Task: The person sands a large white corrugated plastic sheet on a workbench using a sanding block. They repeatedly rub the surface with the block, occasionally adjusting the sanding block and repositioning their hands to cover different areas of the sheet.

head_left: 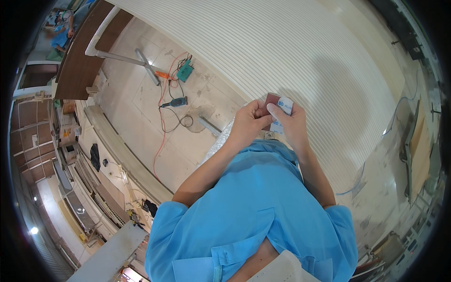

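Both my hands meet in front of my body at the near edge of a large ribbed, cream-white panel (225,42). Between them is a piece of sandpaper (272,100), reddish brown on its grit side and white with blue print on its back. It looks folded or bent. My left hand (249,120) pinches its left part with thumb and fingers. My right hand (293,122) grips the white-backed part, its thumb pressed on the front. Some of my fingers are hidden behind the sheet.
On the tiled floor to the left lie a dark corded power tool (174,102), a green tool or box (185,71) and an orange cable (163,136). Metal stand legs (148,67) rest nearby. A brown board (77,51) stands far left, with another person (61,37) beyond. A tan board (419,145) leans at right.
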Demonstrator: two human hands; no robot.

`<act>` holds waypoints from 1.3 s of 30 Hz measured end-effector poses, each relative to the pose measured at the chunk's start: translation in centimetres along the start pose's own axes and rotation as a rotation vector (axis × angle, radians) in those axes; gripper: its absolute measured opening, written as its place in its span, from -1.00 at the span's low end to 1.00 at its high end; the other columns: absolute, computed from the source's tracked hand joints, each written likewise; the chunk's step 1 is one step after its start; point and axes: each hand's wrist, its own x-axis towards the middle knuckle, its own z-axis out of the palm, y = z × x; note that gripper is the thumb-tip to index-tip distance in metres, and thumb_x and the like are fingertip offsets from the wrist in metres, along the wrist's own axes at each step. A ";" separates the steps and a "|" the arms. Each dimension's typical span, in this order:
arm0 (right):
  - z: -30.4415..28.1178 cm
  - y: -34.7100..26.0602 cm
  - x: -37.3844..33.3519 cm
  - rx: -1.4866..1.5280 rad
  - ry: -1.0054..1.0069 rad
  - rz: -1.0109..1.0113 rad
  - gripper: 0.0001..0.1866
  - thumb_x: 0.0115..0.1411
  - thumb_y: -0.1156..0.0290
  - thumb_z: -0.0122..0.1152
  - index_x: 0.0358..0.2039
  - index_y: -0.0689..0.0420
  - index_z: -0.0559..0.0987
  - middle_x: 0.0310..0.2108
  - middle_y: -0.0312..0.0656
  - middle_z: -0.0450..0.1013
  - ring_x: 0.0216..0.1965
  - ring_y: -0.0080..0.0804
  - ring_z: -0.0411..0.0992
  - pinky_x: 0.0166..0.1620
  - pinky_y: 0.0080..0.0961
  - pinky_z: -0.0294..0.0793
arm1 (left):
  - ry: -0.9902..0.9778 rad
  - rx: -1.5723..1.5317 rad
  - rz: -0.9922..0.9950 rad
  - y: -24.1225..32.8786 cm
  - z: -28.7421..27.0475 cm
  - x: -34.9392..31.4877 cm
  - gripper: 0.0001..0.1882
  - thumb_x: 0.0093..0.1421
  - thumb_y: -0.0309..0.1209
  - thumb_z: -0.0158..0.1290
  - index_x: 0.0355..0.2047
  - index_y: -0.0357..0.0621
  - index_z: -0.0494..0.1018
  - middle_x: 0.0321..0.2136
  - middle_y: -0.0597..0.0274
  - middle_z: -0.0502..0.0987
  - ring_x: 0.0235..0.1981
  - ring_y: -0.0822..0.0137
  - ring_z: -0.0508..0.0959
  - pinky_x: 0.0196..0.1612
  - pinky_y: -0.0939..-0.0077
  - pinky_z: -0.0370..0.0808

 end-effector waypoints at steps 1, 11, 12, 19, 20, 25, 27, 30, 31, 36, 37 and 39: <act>0.0 0.0 0.1 0.044 0.017 -0.002 -0.77 0.27 0.37 0.38 -0.20 0.25 0.59 -0.40 -0.25 0.56 -0.45 -0.61 0.50 -0.40 -0.57 0.56 | -0.001 0.044 -0.004 -0.1 -0.1 -0.1 -0.77 0.30 -0.49 0.19 -0.10 -0.38 0.49 -0.28 0.09 0.67 -0.25 0.39 0.67 -0.20 0.47 0.66; -0.4 0.4 0.1 0.225 0.062 0.043 -0.81 0.27 0.37 0.38 -0.28 0.25 0.64 -0.44 -0.24 0.59 -0.47 -0.59 0.54 -0.43 -0.58 0.50 | -0.099 -0.125 -0.076 -1.4 -1.2 -0.7 -0.73 0.38 -0.32 0.15 -0.20 -0.37 0.58 -0.34 0.12 0.66 -0.34 0.41 0.67 -0.28 0.51 0.66; -0.5 0.3 0.1 0.189 0.052 0.031 -0.82 0.26 0.38 0.38 -0.29 0.25 0.64 -0.44 -0.24 0.59 -0.47 -0.59 0.54 -0.43 -0.58 0.49 | -0.106 -0.159 -0.092 -1.4 -1.2 -0.7 -0.73 0.38 -0.31 0.15 -0.20 -0.36 0.58 -0.35 0.13 0.66 -0.33 0.42 0.67 -0.28 0.51 0.66; -1.2 -0.4 0.6 -0.070 -0.035 -0.025 -0.79 0.26 0.36 0.36 -0.26 0.27 0.65 -0.42 -0.25 0.59 -0.45 -0.62 0.51 -0.39 -0.58 0.48 | 0.016 0.034 0.093 -0.4 -0.7 0.2 -0.81 0.37 -0.35 0.16 -0.20 -0.26 0.53 -0.41 0.25 0.64 -0.39 0.53 0.59 -0.32 0.62 0.53; -1.2 -0.5 0.5 -0.097 -0.027 -0.010 -0.78 0.26 0.35 0.36 -0.25 0.27 0.65 -0.42 -0.25 0.59 -0.44 -0.63 0.51 -0.39 -0.58 0.48 | 0.002 0.042 0.098 -0.3 -0.9 0.3 -0.84 0.36 -0.39 0.17 -0.21 -0.25 0.52 -0.42 0.27 0.63 -0.40 0.54 0.57 -0.32 0.62 0.51; -1.0 -0.9 0.2 -0.037 -0.034 0.067 -0.72 0.32 0.30 0.30 -0.13 0.27 0.64 -0.35 -0.26 0.59 -0.36 -0.61 0.52 -0.26 -0.58 0.51 | 0.046 -0.091 0.064 -0.7 -1.6 1.0 -0.89 0.31 -0.45 0.21 -0.26 -0.20 0.51 -0.43 0.31 0.62 -0.42 0.56 0.55 -0.36 0.63 0.48; -1.1 -1.0 0.1 -0.017 -0.047 0.054 -0.70 0.36 0.30 0.24 -0.07 0.28 0.62 -0.30 -0.24 0.60 -0.29 -0.59 0.53 -0.17 -0.57 0.51 | 0.107 -0.161 0.065 -1.0 -1.9 1.4 -0.90 0.31 -0.45 0.21 -0.28 -0.19 0.51 -0.45 0.31 0.61 -0.43 0.55 0.55 -0.37 0.63 0.47; -1.6 -1.2 0.1 -0.069 -0.061 -0.060 -0.68 0.41 0.31 0.16 0.00 0.30 0.59 -0.22 -0.21 0.59 -0.18 -0.57 0.52 -0.06 -0.55 0.49 | 0.161 -0.172 0.111 -1.5 -1.9 1.9 -0.89 0.32 -0.45 0.21 -0.29 -0.19 0.50 -0.46 0.29 0.62 -0.46 0.54 0.55 -0.38 0.62 0.47; -1.7 -1.3 0.1 -0.097 -0.053 -0.088 -0.68 0.42 0.31 0.14 0.02 0.30 0.58 -0.20 -0.21 0.59 -0.15 -0.56 0.51 -0.04 -0.54 0.48 | 0.159 -0.181 0.123 -1.6 -1.8 2.0 -0.89 0.32 -0.45 0.20 -0.30 -0.19 0.50 -0.46 0.27 0.63 -0.46 0.53 0.57 -0.38 0.61 0.49; -1.9 -2.0 0.0 0.019 -0.118 -0.071 -0.67 0.43 0.30 0.13 0.03 0.29 0.58 -0.19 -0.20 0.58 -0.14 -0.54 0.51 -0.04 -0.53 0.48 | 0.143 -0.220 0.168 -1.6 -1.3 2.2 -0.88 0.33 -0.45 0.20 -0.30 -0.22 0.49 -0.45 0.21 0.64 -0.44 0.49 0.62 -0.36 0.55 0.59; -1.8 -2.0 0.0 -0.020 -0.117 -0.047 -0.67 0.43 0.29 0.14 0.02 0.29 0.59 -0.20 -0.20 0.58 -0.15 -0.54 0.51 -0.05 -0.53 0.48 | 0.164 -0.197 0.164 -1.5 -1.1 2.3 -0.87 0.33 -0.45 0.20 -0.30 -0.22 0.49 -0.45 0.20 0.64 -0.43 0.48 0.63 -0.35 0.54 0.60; -1.4 -1.9 0.1 -0.091 -0.097 -0.057 -0.66 0.43 0.27 0.15 0.01 0.28 0.60 -0.23 -0.21 0.58 -0.18 -0.55 0.50 -0.08 -0.54 0.48 | 0.195 -0.154 0.173 -1.4 -0.7 2.3 -0.87 0.33 -0.45 0.20 -0.30 -0.23 0.49 -0.45 0.19 0.64 -0.42 0.47 0.64 -0.33 0.53 0.62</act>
